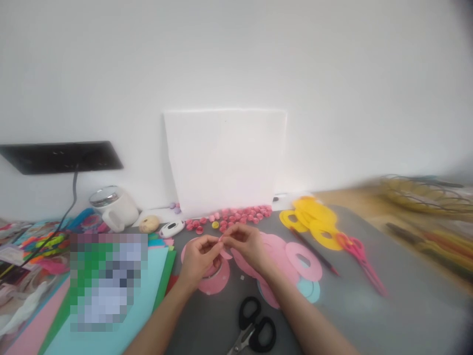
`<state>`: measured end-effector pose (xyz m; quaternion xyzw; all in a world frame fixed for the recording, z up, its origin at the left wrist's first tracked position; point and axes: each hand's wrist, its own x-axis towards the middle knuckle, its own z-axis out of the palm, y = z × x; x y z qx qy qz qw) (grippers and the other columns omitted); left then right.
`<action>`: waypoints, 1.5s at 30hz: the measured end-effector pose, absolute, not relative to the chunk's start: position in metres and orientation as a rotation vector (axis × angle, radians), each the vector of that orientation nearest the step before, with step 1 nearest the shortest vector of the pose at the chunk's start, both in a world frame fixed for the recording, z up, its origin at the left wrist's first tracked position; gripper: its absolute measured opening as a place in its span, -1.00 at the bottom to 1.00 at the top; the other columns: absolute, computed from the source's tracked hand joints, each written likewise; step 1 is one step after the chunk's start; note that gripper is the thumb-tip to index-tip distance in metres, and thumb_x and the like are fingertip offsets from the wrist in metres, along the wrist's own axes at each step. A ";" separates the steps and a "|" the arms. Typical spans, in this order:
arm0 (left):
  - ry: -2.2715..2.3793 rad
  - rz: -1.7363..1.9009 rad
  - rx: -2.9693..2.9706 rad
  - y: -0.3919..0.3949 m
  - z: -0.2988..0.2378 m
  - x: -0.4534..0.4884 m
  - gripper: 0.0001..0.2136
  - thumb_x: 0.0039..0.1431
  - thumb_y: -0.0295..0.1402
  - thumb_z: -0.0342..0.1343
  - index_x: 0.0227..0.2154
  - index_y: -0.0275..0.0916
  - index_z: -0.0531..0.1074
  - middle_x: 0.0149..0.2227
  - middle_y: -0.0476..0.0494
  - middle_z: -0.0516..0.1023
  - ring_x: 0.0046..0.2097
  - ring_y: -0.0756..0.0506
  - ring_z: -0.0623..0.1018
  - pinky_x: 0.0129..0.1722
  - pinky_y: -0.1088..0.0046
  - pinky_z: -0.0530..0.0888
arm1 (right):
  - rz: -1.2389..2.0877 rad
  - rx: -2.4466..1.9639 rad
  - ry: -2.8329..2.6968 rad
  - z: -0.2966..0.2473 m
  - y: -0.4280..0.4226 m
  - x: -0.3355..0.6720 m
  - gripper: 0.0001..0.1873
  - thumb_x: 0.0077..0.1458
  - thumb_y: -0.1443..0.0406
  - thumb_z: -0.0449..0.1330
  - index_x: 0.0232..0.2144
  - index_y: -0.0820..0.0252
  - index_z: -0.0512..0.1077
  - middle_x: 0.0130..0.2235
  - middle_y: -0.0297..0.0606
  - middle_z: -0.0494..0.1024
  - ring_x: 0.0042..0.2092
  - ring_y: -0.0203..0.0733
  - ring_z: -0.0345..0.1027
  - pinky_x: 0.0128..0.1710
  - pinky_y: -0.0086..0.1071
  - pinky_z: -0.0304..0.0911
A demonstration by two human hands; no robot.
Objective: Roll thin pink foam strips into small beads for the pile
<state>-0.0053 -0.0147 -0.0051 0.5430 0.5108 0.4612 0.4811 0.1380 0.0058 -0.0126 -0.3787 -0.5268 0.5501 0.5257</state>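
My left hand [198, 256] and my right hand [247, 244] meet above the grey mat [369, 315], fingers pinched together on a small pink paper piece [221, 238]. Under them lie pink paper rings [216, 282] and more pink rings [303, 260] to the right. A row of small rolled pink paper bits [236, 217] lies just behind the hands, with one yellow bit among them.
Black-handled scissors [254, 329] lie near the front edge. Yellow paper rings [314, 219], a dark pencil [314, 251] and pink scissors [360, 259] lie to the right. Coloured paper sheets [155, 276], a white mug [114, 207] and a white board [225, 158] against the wall are left and behind.
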 end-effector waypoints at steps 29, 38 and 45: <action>1.234 1.083 1.264 -0.012 -0.010 -0.015 -0.75 0.01 -0.22 0.15 -0.37 -0.30 0.56 -0.59 -0.08 0.55 -0.58 -0.05 0.48 -0.51 0.47 0.46 | 1.186 -1.040 -1.509 -0.003 -0.001 0.142 -0.86 -0.04 0.35 0.17 -0.41 0.19 0.54 -0.39 -0.27 0.58 -0.32 -0.21 0.43 -0.29 -0.38 0.32; 1.152 1.065 1.135 -0.013 -0.008 -0.012 -0.74 -0.02 -0.17 0.17 -0.49 -0.31 0.55 -0.59 -0.11 0.57 -0.52 -0.11 0.54 -0.48 0.38 0.52 | 1.091 -1.053 -1.504 -0.011 0.000 0.139 -0.90 -0.08 0.39 0.20 -0.45 0.18 0.52 -0.44 -0.31 0.57 -0.38 -0.23 0.41 -0.37 -0.43 0.30; 1.115 1.083 1.019 -0.011 -0.011 -0.016 -0.75 -0.07 -0.22 0.24 -0.45 -0.35 0.55 -0.54 -0.13 0.58 -0.51 -0.07 0.54 -0.41 0.37 0.54 | 0.959 -1.049 -1.711 -0.003 -0.002 0.142 -0.90 -0.01 0.36 0.17 -0.46 0.17 0.50 -0.43 -0.32 0.53 -0.38 -0.28 0.37 -0.37 -0.45 0.27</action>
